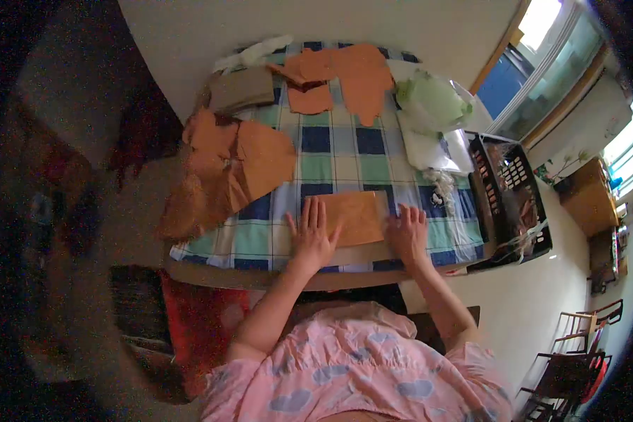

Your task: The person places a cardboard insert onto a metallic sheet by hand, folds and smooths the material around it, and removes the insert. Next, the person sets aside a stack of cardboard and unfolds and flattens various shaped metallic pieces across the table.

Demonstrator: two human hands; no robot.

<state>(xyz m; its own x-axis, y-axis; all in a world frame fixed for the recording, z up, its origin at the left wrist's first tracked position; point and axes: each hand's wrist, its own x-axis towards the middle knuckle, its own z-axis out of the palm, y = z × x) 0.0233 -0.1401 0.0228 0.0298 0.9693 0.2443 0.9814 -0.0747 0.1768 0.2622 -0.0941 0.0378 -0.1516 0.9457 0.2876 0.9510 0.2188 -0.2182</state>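
Observation:
A flat, tan-brown rectangular piece (357,216), perhaps leather or card, lies on the checked tablecloth (315,169) close to the front edge of the table. My left hand (315,238) rests on its left end, fingers stretched out and thumb apart. Just past its right end is my right hand (410,235), fingers extended and a little blurred, with nothing visible in it. Whether the right fingertips touch the cloth or a thin pale strip beside the piece, I cannot tell.
Irregular orange-brown sheets (264,158) lie at the left, and more (362,77) at the back. A folded beige stack (243,90) is at the back left. Green plastic (432,102) and white bags (429,144) are at the right, beside a black basket (517,190).

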